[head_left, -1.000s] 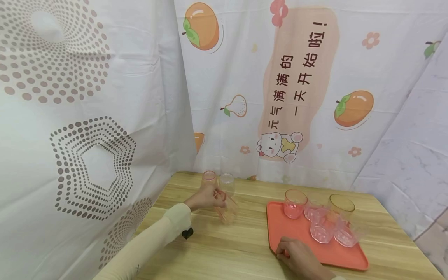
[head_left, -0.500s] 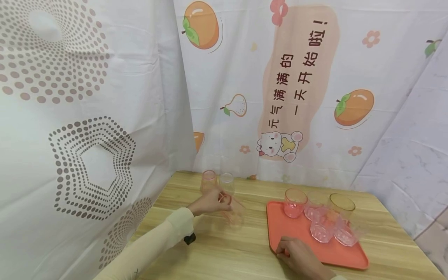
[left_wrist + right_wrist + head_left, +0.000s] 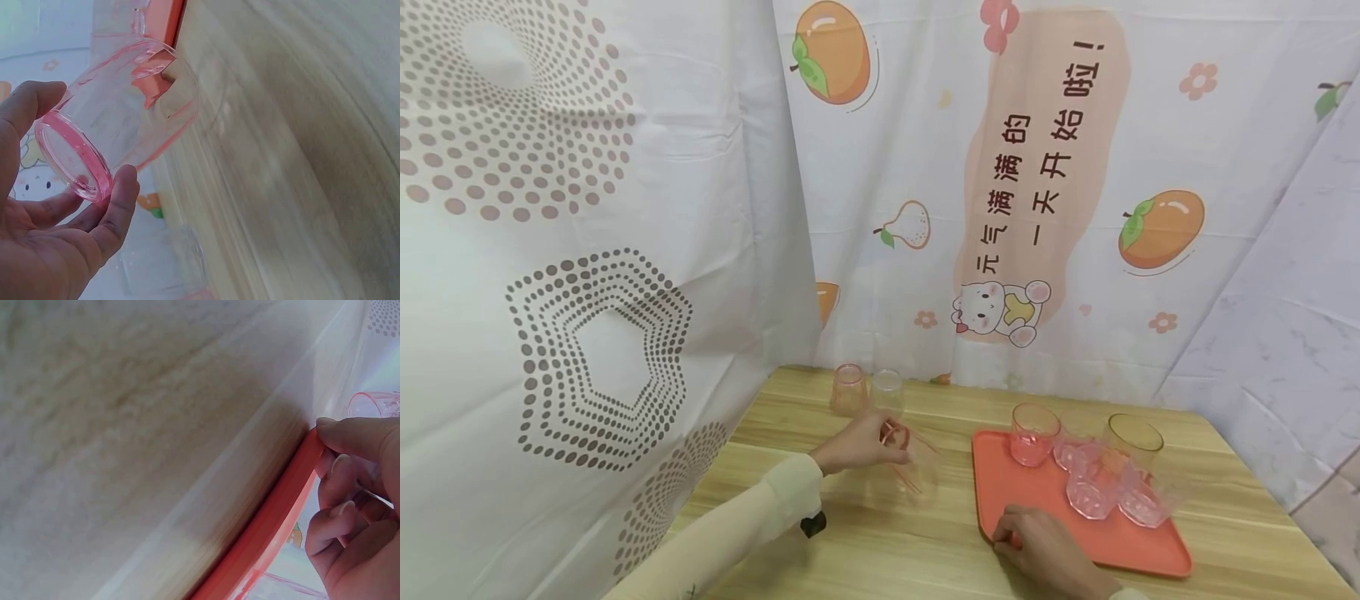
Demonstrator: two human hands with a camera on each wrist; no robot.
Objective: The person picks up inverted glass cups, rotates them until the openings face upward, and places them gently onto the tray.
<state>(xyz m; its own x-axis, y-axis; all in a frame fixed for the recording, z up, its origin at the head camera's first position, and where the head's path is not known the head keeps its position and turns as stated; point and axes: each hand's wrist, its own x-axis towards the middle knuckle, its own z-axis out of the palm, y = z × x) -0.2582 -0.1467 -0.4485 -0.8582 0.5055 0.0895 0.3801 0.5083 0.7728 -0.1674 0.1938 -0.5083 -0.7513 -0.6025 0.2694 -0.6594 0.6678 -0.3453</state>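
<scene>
The left hand (image 3: 863, 442) grips a tilted pink cup (image 3: 119, 119) by its base; the right hand (image 3: 1041, 548) pinches a red tray (image 3: 1037, 490) at its edge

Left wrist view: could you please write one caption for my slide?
Left fingers hold a tilted, pink-tinted clear glass by one end over a wood-grain table.

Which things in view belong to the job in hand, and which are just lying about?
In the job:
- pink-tinted glass, held by the left hand
- red tray, its edge gripped by the right hand
- glasses on the tray, likely

Just there:
- pink-rimmed glass and clear glass behind, untouched; possibly job too
- printed cloth backdrop
</scene>
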